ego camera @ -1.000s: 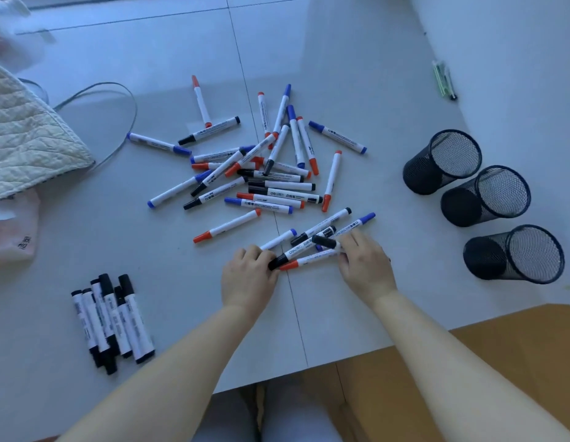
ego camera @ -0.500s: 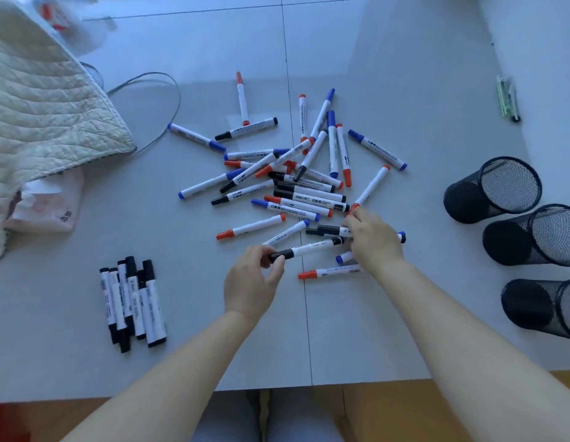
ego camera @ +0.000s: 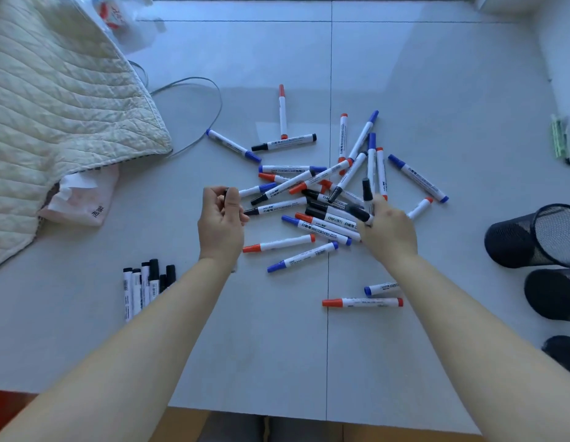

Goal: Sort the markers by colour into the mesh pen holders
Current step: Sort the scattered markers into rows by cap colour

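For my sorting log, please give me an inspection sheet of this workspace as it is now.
Surface: pale tiled floor.
Job's things: pile of red, blue and black markers; grouped black markers; mesh pen holders lying on their sides at right.
Clutter: quilted blanket, plastic bag, green pens.
Grippers: left hand grips a black-capped marker; right hand grips black markers.
Cables: grey cable loop.
Surroundings: nothing seen.

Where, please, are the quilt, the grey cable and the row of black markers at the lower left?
quilt (ego camera: 54, 129), head view, on its stitched top surface.
grey cable (ego camera: 217, 100), head view, on the loop's right bend.
black markers (ego camera: 137, 290), head view, on a white barrel mid-row.
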Demonstrator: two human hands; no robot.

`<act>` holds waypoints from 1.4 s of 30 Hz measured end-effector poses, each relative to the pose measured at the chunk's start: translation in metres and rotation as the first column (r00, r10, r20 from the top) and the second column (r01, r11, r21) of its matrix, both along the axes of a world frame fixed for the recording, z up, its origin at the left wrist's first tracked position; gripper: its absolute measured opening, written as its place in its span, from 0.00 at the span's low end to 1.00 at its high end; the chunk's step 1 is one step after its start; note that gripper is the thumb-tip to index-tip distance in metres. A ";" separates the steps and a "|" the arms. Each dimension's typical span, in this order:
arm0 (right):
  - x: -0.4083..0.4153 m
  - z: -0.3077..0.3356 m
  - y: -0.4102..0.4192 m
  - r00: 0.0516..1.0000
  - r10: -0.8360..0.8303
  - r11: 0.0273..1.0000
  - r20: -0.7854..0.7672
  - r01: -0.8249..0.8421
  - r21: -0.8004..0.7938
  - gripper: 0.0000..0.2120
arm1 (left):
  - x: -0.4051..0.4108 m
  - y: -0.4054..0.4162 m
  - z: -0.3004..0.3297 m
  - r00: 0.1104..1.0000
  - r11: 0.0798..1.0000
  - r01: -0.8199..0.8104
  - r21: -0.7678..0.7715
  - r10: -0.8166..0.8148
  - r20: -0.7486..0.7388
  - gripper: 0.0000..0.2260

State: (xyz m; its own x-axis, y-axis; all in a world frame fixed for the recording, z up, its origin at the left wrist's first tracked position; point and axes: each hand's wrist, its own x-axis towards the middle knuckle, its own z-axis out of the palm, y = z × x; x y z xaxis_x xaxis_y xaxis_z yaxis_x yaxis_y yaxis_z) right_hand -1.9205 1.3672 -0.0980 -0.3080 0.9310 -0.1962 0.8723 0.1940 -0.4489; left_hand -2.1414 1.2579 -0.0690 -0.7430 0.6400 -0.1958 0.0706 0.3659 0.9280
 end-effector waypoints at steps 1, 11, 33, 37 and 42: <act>-0.005 0.000 0.007 0.999 0.034 0.999 0.016 -0.034 0.027 0.06 | -0.006 0.004 -0.005 1.000 0.999 0.003 -0.048 -0.004 -0.024 0.07; -0.034 -0.013 0.059 0.884 0.311 0.912 0.350 -0.381 0.150 0.17 | -0.026 0.025 -0.053 0.746 0.717 0.268 -0.644 -0.577 -0.333 0.12; -0.118 -0.005 0.036 0.888 0.440 0.881 0.137 -0.456 0.129 0.12 | -0.089 0.016 -0.025 0.994 0.996 -0.086 -0.037 0.089 0.069 0.06; -0.137 -0.009 0.033 0.840 0.475 0.847 0.263 -0.518 0.122 0.12 | -0.115 0.053 -0.016 0.993 0.998 -0.018 -0.055 0.012 -0.120 0.08; -0.141 -0.012 0.033 0.791 0.491 0.810 0.364 -0.569 0.144 0.07 | -0.126 0.122 -0.007 0.926 0.971 0.196 -0.135 -0.228 -0.301 0.10</act>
State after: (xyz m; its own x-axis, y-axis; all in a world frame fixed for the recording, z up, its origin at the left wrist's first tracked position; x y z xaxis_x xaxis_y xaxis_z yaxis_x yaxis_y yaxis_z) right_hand -2.0615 1.4005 -0.1098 -0.7295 0.6654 -0.1581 0.6803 0.7297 -0.0678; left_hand -2.2677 1.3802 -0.0761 -0.6260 0.7783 -0.0476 0.4372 0.4009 0.8051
